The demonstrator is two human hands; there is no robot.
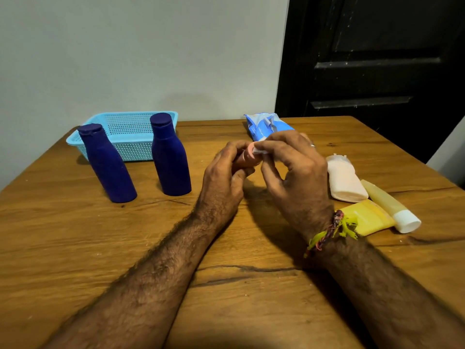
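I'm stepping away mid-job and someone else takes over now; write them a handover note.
Left hand grips the small pink bottle; right hand pinches a white wipe against its end.
Wipe pack lies behind the hands.
Blue bottle and second blue bottle stand before the basket, possibly done; can't tell.
Remaining, likely: finish this wipe, then the pale bottle, yellow tube and yellow pouch lying beside the right hand.
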